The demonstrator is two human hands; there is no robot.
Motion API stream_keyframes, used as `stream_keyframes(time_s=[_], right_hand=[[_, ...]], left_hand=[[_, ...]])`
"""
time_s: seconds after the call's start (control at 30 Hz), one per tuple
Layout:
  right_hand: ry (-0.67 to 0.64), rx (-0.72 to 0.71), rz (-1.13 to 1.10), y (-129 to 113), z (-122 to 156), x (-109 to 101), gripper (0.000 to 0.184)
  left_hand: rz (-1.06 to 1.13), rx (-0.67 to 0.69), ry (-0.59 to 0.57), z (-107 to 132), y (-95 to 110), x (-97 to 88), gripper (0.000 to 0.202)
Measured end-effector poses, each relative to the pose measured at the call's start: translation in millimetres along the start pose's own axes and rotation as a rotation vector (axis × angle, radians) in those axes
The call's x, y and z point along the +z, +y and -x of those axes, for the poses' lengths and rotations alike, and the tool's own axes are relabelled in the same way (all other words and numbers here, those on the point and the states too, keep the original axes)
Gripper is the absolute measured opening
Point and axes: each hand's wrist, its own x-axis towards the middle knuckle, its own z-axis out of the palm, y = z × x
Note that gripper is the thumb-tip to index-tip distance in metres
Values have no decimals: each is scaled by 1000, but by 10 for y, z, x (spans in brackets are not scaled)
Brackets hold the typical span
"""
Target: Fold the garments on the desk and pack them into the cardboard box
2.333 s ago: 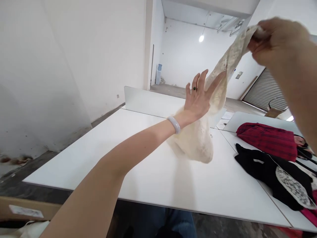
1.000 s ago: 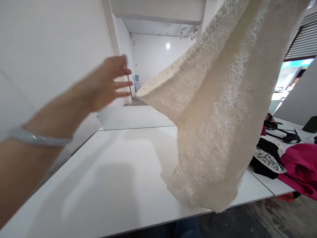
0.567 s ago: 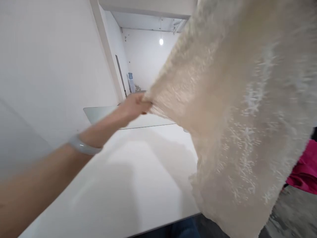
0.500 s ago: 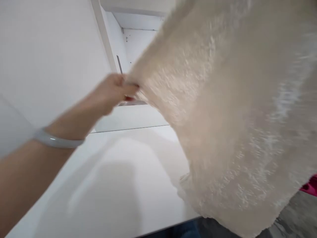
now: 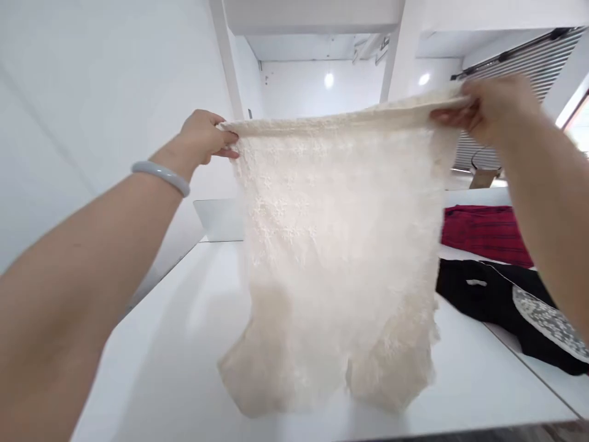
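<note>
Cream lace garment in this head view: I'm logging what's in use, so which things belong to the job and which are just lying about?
In use:
cream lace garment, held up by its top edge
left hand
right hand

Lying about:
red plaid garment
black garment with a lace panel
white table

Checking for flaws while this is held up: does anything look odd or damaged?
One thing: the cream embroidered lace garment, held up by the left hand and right hand, has a notch in its lower edge, splitting it into two lobes. Whether that's a slit, tear or fold, I can't tell.
</note>
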Motion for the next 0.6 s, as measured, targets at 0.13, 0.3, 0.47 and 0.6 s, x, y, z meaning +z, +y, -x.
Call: stream_keyframes(time_s=[0.13,0.3,0.47,0.6], right_hand=[[-68,20,-186,-209,75,415,81],[-44,-36,-305,-423,396,269,67],[-186,84,-345,-104,1476,-271,31],[-549,545,-167,628,2695,-591,29]], left_hand=[[104,-27,284,-299,-121,-103,39],[185,291,422,-223,-252,-453,42],[95,255,264,945,-470,-475,38],[38,80,-191,2032,-963,24,25]])
